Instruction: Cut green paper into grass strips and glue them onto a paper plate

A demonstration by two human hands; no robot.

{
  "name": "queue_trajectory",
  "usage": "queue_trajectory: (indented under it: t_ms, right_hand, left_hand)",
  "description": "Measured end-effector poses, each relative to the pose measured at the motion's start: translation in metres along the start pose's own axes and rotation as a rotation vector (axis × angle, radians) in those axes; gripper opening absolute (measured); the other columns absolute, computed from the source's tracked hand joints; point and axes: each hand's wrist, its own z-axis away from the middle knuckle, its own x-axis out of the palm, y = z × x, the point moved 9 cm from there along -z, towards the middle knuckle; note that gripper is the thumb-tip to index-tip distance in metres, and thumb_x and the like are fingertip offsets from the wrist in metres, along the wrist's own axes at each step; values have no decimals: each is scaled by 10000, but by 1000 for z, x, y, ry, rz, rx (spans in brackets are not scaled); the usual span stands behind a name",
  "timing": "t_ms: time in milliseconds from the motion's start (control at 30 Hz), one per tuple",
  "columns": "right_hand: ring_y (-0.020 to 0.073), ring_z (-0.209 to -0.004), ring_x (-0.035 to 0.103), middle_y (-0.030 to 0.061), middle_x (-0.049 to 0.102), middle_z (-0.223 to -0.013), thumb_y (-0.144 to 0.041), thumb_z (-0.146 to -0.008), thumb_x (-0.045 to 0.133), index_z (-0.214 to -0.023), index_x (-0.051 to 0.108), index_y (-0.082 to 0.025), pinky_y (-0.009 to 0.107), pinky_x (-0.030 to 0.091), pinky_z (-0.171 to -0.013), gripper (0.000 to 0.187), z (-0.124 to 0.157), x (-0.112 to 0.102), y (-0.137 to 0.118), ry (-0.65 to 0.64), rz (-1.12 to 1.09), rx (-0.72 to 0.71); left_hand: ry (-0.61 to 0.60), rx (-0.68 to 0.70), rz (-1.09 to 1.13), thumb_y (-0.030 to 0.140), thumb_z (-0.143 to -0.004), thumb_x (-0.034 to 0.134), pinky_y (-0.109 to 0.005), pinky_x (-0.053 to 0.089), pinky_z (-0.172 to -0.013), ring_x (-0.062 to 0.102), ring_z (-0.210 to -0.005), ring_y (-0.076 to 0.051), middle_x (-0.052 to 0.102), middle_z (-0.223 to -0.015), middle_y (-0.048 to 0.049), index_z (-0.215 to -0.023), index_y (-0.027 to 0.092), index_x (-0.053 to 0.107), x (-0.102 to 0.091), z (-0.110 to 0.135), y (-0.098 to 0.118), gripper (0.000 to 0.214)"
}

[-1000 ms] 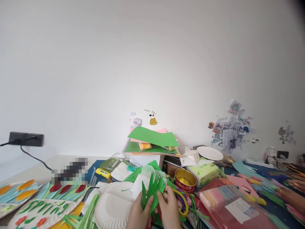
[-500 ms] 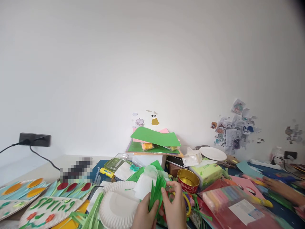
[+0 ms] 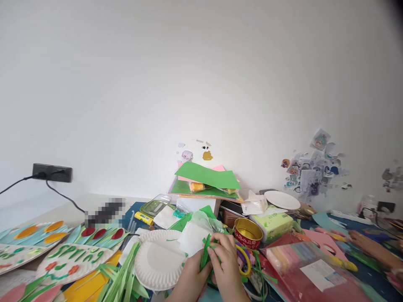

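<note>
Low in the middle of the view, my left hand and my right hand are both closed on a bunch of green paper strips. The right hand's fingers fold over the top of the strips, the left pinches them from below. A white paper plate lies just left of the hands. A yellow ring and a gold-lined red tin sit just right of them.
Loose green strips and decorated plates reading "Spring" lie at left. A stack of green and pink paper stands behind. A tissue pack, a red plastic packet and another person's hand are at right.
The strips stood fanned upright between my hands a second ago. My right hand has since closed over their tops and bent them down. The view has shifted a little.
</note>
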Motion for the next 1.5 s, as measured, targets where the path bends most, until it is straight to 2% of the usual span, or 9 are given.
queue_trajectory:
  t_ms: [100, 200, 333, 500, 667, 933, 1167, 1333, 1500]
  right_hand:
    - [222, -868, 529, 67, 594, -911, -244, -909, 391, -869, 645, -232, 333, 423, -737, 257, -2, -21, 12, 121, 4, 93]
    - [201, -752, 540, 43, 554, -750, -346, -904, 400, -714, 586, -206, 290, 427, -671, 300, 1, -34, 36, 218, -31, 258]
    - [156, -541, 459, -31, 430, -564, -445, -833, 483, -568, 423, -219, 241, 373, -523, 353, 9, -13, 62, 107, -47, 452]
    - [138, -456, 442, -44, 453, -496, -449, -809, 498, -604, 451, -215, 218, 351, -442, 315, 20, 11, 66, 0, -205, 578]
    - [130, -453, 444, -46, 459, -487, -466, -780, 541, -606, 478, -208, 205, 363, -433, 317, 18, 1, 65, 82, -248, 589]
    - [145, -437, 497, -21, 534, -512, -448, -788, 529, -654, 536, -206, 209, 378, -408, 277, 26, 20, 74, 67, -264, 575]
    - [178, -554, 578, 23, 606, -627, -419, -777, 522, -740, 554, -200, 224, 466, -489, 224, 27, 21, 75, 72, -289, 598]
    - [198, -560, 585, 54, 609, -697, -454, -749, 536, -809, 556, -198, 223, 418, -357, 264, 36, 26, 81, 101, -332, 709]
    - [184, -574, 543, 17, 552, -692, -383, -758, 580, -890, 550, -205, 278, 453, -522, 223, 24, -7, 64, 254, -61, 493]
  left_hand:
    - [-28, 18, -7, 449, -780, 442, -181, 247, -315, 326, -286, -45, 558, -525, 45, -812, 174, 489, 1, -2, -3, 281]
    - [25, -11, 14, 473, -784, 414, -176, 257, -311, 353, -287, -43, 609, -596, 21, -823, 180, 461, -7, -3, -4, 299]
    - [99, -16, 39, 444, -788, 408, -174, 276, -333, 374, -287, -42, 596, -600, 33, -892, 176, 442, -18, -2, 3, 289]
    - [110, 19, 8, 431, -795, 408, -185, 321, -350, 408, -307, -55, 560, -585, 46, -831, 187, 447, -19, -1, 9, 249]
    - [156, 7, -50, 430, -793, 427, -173, 289, -335, 351, -270, -59, 365, -396, 120, -711, 210, 409, -23, 0, 6, 236]
    - [57, 35, 118, 520, -770, 450, -169, 301, -274, 405, -263, -52, 567, -561, 48, -820, 194, 441, -7, -9, -6, 331]
    - [36, 51, 221, 593, -733, 486, -165, 298, -268, 384, -252, -40, 576, -558, 47, -929, 172, 446, -2, -10, -8, 467]
    - [0, 79, 243, 590, -730, 486, -168, 289, -275, 391, -253, -48, 562, -531, 54, -924, 166, 437, 5, -11, -10, 469]
    - [63, 27, 92, 510, -748, 464, -172, 281, -277, 403, -252, -51, 606, -587, 28, -812, 188, 428, -6, -10, -15, 330]
